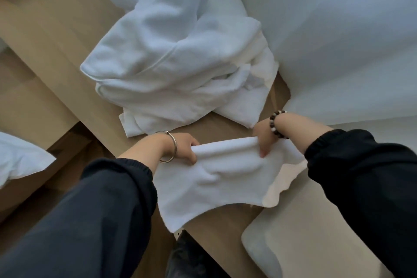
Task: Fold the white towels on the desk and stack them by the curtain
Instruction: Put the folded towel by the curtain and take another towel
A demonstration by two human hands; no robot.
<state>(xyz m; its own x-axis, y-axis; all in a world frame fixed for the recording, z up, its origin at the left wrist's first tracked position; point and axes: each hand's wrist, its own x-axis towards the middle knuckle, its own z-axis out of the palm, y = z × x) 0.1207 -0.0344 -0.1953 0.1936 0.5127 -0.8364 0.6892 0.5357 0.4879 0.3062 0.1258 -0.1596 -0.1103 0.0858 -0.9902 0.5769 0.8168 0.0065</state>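
Hands (184, 149) (265, 136) grip towel (216, 178) over desk (67, 36)

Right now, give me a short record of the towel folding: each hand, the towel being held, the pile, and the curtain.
left hand: grips the small towel at its top left corner
right hand: pinches its top right corner, fingers over the edge
small towel: stretched between both hands, lower part on the desk
pile: crumpled white towels, unfolded, beyond the hands
curtain: white, right of the pile
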